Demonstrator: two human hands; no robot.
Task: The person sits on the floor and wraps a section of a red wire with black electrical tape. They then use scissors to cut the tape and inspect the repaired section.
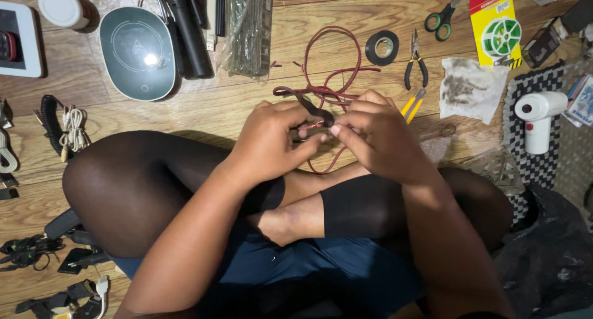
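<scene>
Dark red wire lies looped on the wooden floor and runs up between the left hand and right hand, both pinching it with black tape, so the person does well to keep the strip tight and wrap evenly.

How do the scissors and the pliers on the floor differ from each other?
The scissors have green and black loop handles; the pliers have straight black handles. The scissors lie farther from the hands, near the top edge and partly cut off; the pliers lie closer, beside the roll of black tape, in full view. The pliers' handles are spread apart; whether the scissors' blades are open I cannot tell. Both lie flat on the wooden floor, untouched by either hand.
</scene>
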